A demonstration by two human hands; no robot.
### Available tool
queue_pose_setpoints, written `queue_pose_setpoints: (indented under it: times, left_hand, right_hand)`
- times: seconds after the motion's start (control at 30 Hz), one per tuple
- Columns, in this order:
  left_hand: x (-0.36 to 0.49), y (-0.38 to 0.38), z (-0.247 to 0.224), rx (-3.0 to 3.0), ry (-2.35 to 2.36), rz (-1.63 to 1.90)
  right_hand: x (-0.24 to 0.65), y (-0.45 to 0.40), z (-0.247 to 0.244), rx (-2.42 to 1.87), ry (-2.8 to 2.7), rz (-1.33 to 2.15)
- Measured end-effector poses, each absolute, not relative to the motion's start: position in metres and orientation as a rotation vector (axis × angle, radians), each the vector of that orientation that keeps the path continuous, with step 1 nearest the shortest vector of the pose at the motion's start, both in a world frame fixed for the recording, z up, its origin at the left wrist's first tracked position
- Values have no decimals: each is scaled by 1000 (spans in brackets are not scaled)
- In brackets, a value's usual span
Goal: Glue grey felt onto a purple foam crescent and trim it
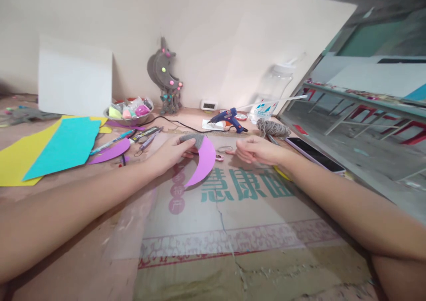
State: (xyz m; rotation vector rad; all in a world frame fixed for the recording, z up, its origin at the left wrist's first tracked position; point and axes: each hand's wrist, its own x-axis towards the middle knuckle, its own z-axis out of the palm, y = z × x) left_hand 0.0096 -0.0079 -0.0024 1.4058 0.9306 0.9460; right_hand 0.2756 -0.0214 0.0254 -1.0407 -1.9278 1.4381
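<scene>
My left hand [178, 152] grips a purple crescent-shaped cutout [204, 161] by its upper end. Grey yarn [195, 140] is wound closely around that end, while the rest of the crescent is bare and points down toward me. To the right, my right hand [251, 150] has its fingers curled in a pinch above the table. A thin loop of grey yarn [225, 149] shows beside its fingertips; the part inside the fingers is hidden. Behind this hand lies a ball of grey yarn [273, 128]. A small pink-rimmed object [219, 158] sits between the hands.
A blue glue gun [228, 118] stands behind the hands, its black cord trailing left. Left are cyan [63, 148] and yellow sheets [20, 154], pens [146, 137] and a bowl of colored packets [129, 110]. A decorated grey moon [164, 72] leans on the wall. A phone [314, 154] lies right.
</scene>
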Motion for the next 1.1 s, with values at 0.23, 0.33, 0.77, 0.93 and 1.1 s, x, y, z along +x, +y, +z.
queue_pose_setpoints:
  times: [0.23,0.33,0.77,0.93,1.1]
  left_hand:
    - [9,-7,-5,1451,936,946]
    - [10,-8,-3,1454,947,943]
    - [9,-7,-4,1471,945,920]
    - [9,-5,-6,1463,920,931]
    - [8,-6,-6,1465,913,933]
  right_hand:
    - [261,-46,38,-724,-1972,2139]
    - [253,-47,33,-672,-1890,1972]
    - [252,-47,31,-680,-1977,1824]
    - [265,-33,26,-578,-1983,1894]
    - [282,-25,30,-619,-2053,1976]
